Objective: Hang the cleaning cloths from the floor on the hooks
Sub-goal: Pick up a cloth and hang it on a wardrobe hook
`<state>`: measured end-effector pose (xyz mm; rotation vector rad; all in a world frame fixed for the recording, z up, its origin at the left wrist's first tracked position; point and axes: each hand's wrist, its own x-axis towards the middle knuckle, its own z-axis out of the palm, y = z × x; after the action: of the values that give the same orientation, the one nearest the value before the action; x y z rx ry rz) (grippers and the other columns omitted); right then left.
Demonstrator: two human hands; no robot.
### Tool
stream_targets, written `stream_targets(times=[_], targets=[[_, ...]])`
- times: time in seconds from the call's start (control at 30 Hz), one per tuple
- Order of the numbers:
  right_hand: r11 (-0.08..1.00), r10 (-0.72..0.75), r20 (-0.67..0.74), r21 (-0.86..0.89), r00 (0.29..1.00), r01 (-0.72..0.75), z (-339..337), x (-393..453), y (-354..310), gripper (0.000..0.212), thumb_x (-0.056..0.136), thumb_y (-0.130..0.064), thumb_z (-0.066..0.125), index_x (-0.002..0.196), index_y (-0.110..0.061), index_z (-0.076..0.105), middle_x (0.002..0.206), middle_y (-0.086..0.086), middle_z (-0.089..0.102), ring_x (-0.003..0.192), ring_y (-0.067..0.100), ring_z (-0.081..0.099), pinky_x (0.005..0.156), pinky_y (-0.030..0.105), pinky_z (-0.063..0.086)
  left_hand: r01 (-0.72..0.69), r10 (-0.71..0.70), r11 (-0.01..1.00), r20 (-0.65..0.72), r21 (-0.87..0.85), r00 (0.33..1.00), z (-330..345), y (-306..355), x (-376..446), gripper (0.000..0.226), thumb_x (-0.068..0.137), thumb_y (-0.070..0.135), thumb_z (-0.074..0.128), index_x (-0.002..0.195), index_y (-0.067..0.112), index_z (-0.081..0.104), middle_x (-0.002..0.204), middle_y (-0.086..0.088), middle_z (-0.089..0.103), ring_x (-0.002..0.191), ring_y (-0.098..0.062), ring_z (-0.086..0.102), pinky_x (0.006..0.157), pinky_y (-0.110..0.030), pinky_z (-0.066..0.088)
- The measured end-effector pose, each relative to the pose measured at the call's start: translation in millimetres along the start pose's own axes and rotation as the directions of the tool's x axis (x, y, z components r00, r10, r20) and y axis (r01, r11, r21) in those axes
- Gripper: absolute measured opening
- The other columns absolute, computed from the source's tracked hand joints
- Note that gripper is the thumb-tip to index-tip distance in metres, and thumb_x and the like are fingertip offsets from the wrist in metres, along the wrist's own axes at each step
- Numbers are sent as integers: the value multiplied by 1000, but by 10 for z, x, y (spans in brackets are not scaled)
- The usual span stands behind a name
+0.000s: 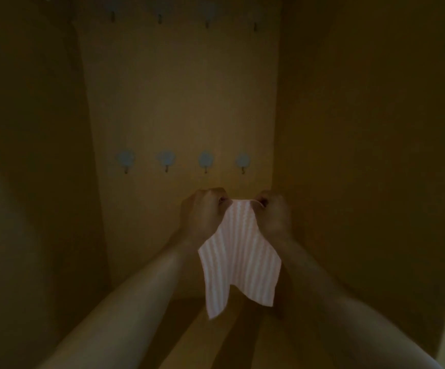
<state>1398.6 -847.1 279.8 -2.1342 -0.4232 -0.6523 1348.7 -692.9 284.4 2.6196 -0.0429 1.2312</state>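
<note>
From the head view, our left hand (202, 209) and right hand (272, 211) each pinch a top corner of the pink-and-white striped cleaning cloth (238, 259), held up just below the lower row of round grey stick-on hooks (205, 161). All four are bare, so we judge no cloth is hung yet.
</note>
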Motion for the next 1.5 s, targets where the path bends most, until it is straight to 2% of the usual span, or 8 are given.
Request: stream_targets(times=[0.27, 0.5, 0.67, 0.83, 1.0, 1.23, 1.33, 1.5], targets=[[998, 56, -23, -13, 998, -56, 382, 856, 252, 18, 96, -15, 55, 89, -6, 69, 92, 9, 69, 85, 23, 64, 71, 32, 51, 87, -87, 996, -19, -9, 996, 631, -191, 672, 21, 98, 28, 52, 94, 19, 70, 89, 2, 71, 73, -11, 59, 55, -25, 38], [985, 59, -47, -158, 997, -66, 606, 1447, 351, 21, 96, -13, 51, 79, -14, 63, 89, 5, 67, 79, 18, 61, 54, 21, 37, 107, -102, 991, -62, 81, 993, 996, -312, 1173, 27, 99, 29, 46, 91, 16, 68, 88, -2, 71, 76, -18, 64, 57, -27, 42], [972, 16, -67, -233, 998, -31, 684, 1736, 345, 24, 99, -16, 47, 97, -9, 70, 100, 10, 69, 92, 24, 65, 76, 33, 55, 97, -75, 981, -135, 170, 988, 1142, -385, 1478, 27, 98, 27, 47, 81, 14, 63, 82, -5, 70, 72, -20, 64, 52, -25, 28], [960, 22, -103, -275, 994, -50, 736, 1814, 357, 23, 99, -11, 45, 99, -7, 68, 103, 12, 67, 95, 25, 64, 73, 29, 50, 38, -11, 968, -107, 250, 994, 1272, -379, 1574, 26, 96, 17, 44, 70, 19, 46, 79, -7, 68, 62, -14, 51, 57, -27, 28], [952, 49, -60, -300, 997, -65, 782, 1640, 476, 23, 101, -15, 44, 94, -9, 65, 100, 11, 66, 93, 25, 64, 70, 29, 47, 40, -25, 953, -56, 299, 998, 1394, -363, 1422, 21, 100, 24, 43, 83, 18, 52, 85, -4, 68, 69, -16, 60, 55, -27, 32], [944, 24, -6, -328, 1000, -24, 749, 1340, 501, 27, 99, -10, 44, 86, -6, 67, 92, 13, 69, 83, 23, 65, 66, 31, 48, -19, 22, 988, -17, 152, 1000, 1321, -283, 1171, 26, 102, 19, 40, 124, 13, 52, 92, -6, 62, 71, -18, 57, 55, -31, 36], [940, 27, 10, -341, 1000, -22, 738, 1174, 498, 27, 98, -6, 43, 90, -5, 68, 95, 13, 70, 86, 24, 66, 64, 29, 45, -44, 40, 988, 30, 149, 999, 1297, -249, 1013, 23, 101, 16, 41, 117, 9, 56, 96, -7, 60, 71, -16, 50, 56, -30, 33], [943, 37, 47, -331, 998, -19, 652, 876, 433, 28, 97, -3, 40, 93, -5, 68, 99, 13, 69, 89, 25, 66, 62, 27, 42, -58, 27, 976, 150, 210, 988, 1160, -232, 741, 27, 97, 8, 41, 118, 10, 58, 109, -7, 59, 97, -23, 58, 71, -33, 44]])
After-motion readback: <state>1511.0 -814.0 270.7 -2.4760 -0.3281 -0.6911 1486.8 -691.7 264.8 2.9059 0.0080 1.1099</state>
